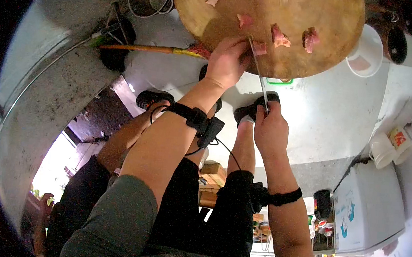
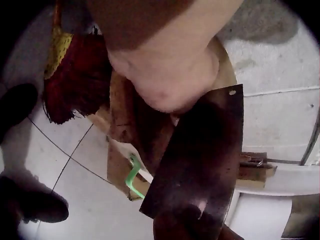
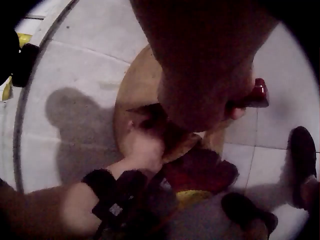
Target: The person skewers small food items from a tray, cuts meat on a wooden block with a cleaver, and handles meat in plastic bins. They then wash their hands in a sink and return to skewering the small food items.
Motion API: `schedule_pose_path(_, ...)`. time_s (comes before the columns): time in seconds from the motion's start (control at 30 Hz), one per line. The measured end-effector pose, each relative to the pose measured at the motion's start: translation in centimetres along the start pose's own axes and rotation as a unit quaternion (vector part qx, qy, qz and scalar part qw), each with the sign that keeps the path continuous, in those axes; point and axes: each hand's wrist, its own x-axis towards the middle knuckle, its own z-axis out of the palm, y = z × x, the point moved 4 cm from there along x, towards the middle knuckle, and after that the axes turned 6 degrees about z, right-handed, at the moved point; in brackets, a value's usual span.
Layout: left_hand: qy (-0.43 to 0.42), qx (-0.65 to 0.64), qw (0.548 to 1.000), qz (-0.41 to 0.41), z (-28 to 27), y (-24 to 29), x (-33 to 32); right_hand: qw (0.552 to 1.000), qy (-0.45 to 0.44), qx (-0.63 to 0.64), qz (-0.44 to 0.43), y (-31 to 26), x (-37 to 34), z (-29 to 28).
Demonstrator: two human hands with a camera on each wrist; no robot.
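- Extending toward the left hand [image 1: 227, 64], a cleaver [image 1: 260, 79] is gripped by the handle in the right hand [image 1: 271, 129].
- Whether anything is held by the left hand cannot be told; its fingers are blurred.
- Meat pieces [image 1: 281, 38] are spread on the round board [image 1: 331, 14] beyond and right of the left hand, one close beside it.

From the head we look forward and down, farther off, the round board [image 1: 297, 11] at the frame's top. From each wrist we look closer, past the left hand [image 2: 165, 82] or right hand [image 3: 205, 97] at upper centre; both share the broom [image 2: 77, 75].
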Motion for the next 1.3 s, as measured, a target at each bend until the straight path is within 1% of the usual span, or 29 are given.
schedule_pose_path(0.1, -0.007, 0.001, 1.0, -0.012, 0.4, -0.3, 0.3, 1.0, 0.002, 0.006, -0.001, 0.3, 0.1, 0.4)
schedule_pose_path(0.17, -0.004, 0.003, 0.999, -0.046, 0.8, -0.6, 0.1, 1.0, -0.004, 0.012, 0.004, 0.4, 0.0, 0.5)
schedule_pose_path(0.3, -0.002, 0.007, 1.0, -0.03, 0.9, -0.7, 0.3, 1.0, -0.008, -0.021, 0.017, -0.1, 0.2, 0.7)
schedule_pose_path(0.37, -0.04, 0.017, 0.998, -0.048, 0.7, -0.3, 0.5, 0.999, -0.014, -0.028, 0.026, 0.0, 0.3, 1.1)
schedule_pose_path(0.4, -0.04, 0.017, 0.998, -0.049, 1.0, -0.9, 0.4, 0.999, -0.005, -0.033, 0.022, -0.1, 0.5, 1.3)
schedule_pose_path(0.47, -0.016, 0.032, 0.998, 0.05, 1.4, -1.1, 0.6, 0.999, 0.004, -0.037, 0.018, -0.1, 0.7, 1.6)
schedule_pose_path(0.5, -0.017, 0.032, 0.998, 0.049, 1.8, -1.4, 0.3, 0.999, 0.01, -0.033, 0.021, -0.1, 0.7, 1.7)
schedule_pose_path(0.57, -0.001, -0.011, 0.999, 0.044, 1.7, -1.1, 0.7, 0.999, 0.016, -0.028, 0.023, -0.4, 1.0, 1.8)
schedule_pose_path(0.7, -0.024, 0.023, 0.999, 0.012, 2.3, -1.6, 0.5, 0.998, 0.037, -0.025, 0.032, -0.7, 1.1, 1.8)
schedule_pose_path(0.77, -0.016, -0.007, 1.0, -0.011, 2.1, -1.4, 0.7, 0.998, 0.045, -0.015, 0.035, -0.7, 1.2, 1.8)
schedule_pose_path(0.83, -0.016, -0.015, 1.0, -0.018, 1.9, -1.2, 0.7, 0.998, 0.05, -0.013, 0.021, -0.6, 1.1, 1.8)
schedule_pose_path(0.9, -0.017, -0.024, 0.999, -0.028, 1.8, -1.1, 0.7, 0.999, 0.046, -0.007, 0.029, -0.7, 1.1, 1.8)
schedule_pose_path(0.97, -0.001, -0.027, 0.998, -0.061, 1.5, -1.4, 0.8, 0.999, 0.041, -0.002, 0.034, -1.0, 1.1, 1.3)
schedule_pose_path(1.07, -0.023, -0.019, 0.996, -0.082, 0.7, -1.3, 0.9, 0.997, 0.018, 0.066, 0.04, -1.8, 0.6, 0.1)
schedule_pose_path(1.2, -0.007, -0.045, 0.997, -0.07, 0.6, -1.5, 1.0, 0.998, 0.023, 0.042, 0.035, -1.3, 0.7, 0.4)
schedule_pose_path(1.27, -0.051, -0.022, 0.996, -0.074, 1.2, -1.5, 0.9, 0.998, 0.028, 0.031, 0.041, -1.2, 0.6, 0.8)
schedule_pose_path(1.3, -0.05, -0.022, 0.996, -0.074, 1.4, -1.4, 0.9, 0.998, 0.034, 0.021, 0.046, -1.2, 0.6, 0.9)
